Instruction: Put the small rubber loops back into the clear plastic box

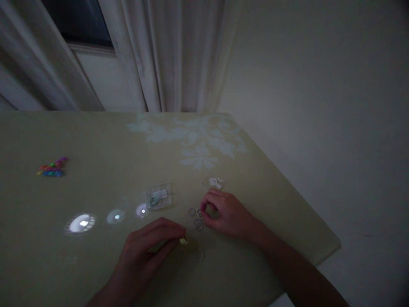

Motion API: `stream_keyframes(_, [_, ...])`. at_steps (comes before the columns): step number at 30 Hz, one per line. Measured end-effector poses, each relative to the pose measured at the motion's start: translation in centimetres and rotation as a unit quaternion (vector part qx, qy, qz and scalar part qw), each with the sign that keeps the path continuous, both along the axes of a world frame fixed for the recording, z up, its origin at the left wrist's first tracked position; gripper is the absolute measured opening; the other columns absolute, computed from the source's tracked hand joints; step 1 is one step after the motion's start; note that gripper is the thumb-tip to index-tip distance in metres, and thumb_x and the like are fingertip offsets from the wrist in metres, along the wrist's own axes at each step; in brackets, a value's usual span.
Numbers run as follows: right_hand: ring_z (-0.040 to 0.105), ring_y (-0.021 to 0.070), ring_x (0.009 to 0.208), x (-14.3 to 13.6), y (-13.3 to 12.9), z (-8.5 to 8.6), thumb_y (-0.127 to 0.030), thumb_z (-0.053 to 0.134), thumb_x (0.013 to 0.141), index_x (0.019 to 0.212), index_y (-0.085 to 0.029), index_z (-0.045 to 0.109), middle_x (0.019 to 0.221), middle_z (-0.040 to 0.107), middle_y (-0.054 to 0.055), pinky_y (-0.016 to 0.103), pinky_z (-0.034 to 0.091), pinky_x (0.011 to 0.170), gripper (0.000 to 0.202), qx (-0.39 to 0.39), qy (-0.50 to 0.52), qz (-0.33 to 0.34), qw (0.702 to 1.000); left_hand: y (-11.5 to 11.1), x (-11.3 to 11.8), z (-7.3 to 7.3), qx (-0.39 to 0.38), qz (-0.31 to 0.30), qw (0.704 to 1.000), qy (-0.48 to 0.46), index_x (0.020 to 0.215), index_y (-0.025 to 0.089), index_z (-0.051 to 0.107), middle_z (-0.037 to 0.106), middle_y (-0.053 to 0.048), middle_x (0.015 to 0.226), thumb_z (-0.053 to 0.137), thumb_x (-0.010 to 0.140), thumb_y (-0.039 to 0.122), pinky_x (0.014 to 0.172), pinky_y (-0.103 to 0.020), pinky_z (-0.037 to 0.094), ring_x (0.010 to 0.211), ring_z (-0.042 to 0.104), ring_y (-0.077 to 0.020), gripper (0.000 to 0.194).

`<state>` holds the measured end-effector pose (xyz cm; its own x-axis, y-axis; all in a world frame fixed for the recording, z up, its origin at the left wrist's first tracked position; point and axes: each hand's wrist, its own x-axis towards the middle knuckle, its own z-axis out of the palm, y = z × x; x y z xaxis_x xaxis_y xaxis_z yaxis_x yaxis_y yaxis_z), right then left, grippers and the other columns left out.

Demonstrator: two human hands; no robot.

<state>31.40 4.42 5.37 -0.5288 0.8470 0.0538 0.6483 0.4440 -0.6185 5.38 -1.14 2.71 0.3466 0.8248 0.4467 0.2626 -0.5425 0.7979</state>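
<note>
My left hand (150, 245) pinches a small pale yellow piece (183, 241) between thumb and fingertips, just above the table; its exact kind is too blurred to make out. To the right, my right hand (226, 215) has thumb and forefinger curled together at a small pale ring (199, 213), which appears pinched at its edge. Close by lie a greyish ring (191, 212) and a few overlapping rings (198, 224). Nearer to me, a single pale ring (199, 255) rests flat on the table. Left of the rings is a clear compartment box (166, 199) with a greenish coil-like thing (153, 201) in it.
Small white pieces (215, 183), seemingly in clear plastic, lie beyond my right hand. A pile of bright coloured bits (53, 167) sits far left. Round bright spots, like lamp reflections, show on the greenish table (105, 140). Curtains (179, 55) and a wall stand behind it.
</note>
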Motion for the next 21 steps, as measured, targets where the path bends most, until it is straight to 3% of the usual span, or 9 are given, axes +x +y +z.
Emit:
stream_keyframes(6, [0.045,0.0104,0.065,-1.4,-1.6,0.1,-0.01,0.076,0.076,0.087,-0.019,0.069,0.074,0.049,-0.005,0.024,0.036,0.065,0.015,-0.025,0.132,0.009,0.991,-0.1,0.1,0.2,-0.012,0.007,1.0,0.005,0.103,0.028,0.077,0.083,0.001,0.094,0.068,0.096,0.012,0.076,-0.018,0.063,0.085,0.08,-0.0147,0.02])
stream_keyframes(12, [0.042,0.0091,0.063,-2.5,-3.2,0.2,-0.016,0.08,0.078,0.086,-0.019,0.07,0.072,0.046,-0.006,0.023,0.035,0.06,0.013,-0.092,0.234,0.017,0.968,0.0,0.3,0.4,-0.014,0.031,0.999,0.008,0.103,0.028,0.077,0.082,0.003,0.089,0.071,0.093,0.014,0.07,-0.017,0.062,0.076,0.079,-0.0135,0.017])
stream_keyframes(21, [0.041,0.009,0.064,-2.8,-3.3,-0.1,-0.023,0.081,0.083,0.087,-0.019,0.073,0.072,0.045,-0.006,0.022,0.034,0.058,0.01,-0.145,0.255,0.015,0.956,-0.1,0.0,-0.3,-0.005,0.015,1.0,0.01,0.11,0.03,0.077,0.082,0.0,0.095,0.07,0.095,0.012,0.074,-0.019,0.062,0.083,0.08,-0.0152,0.024])
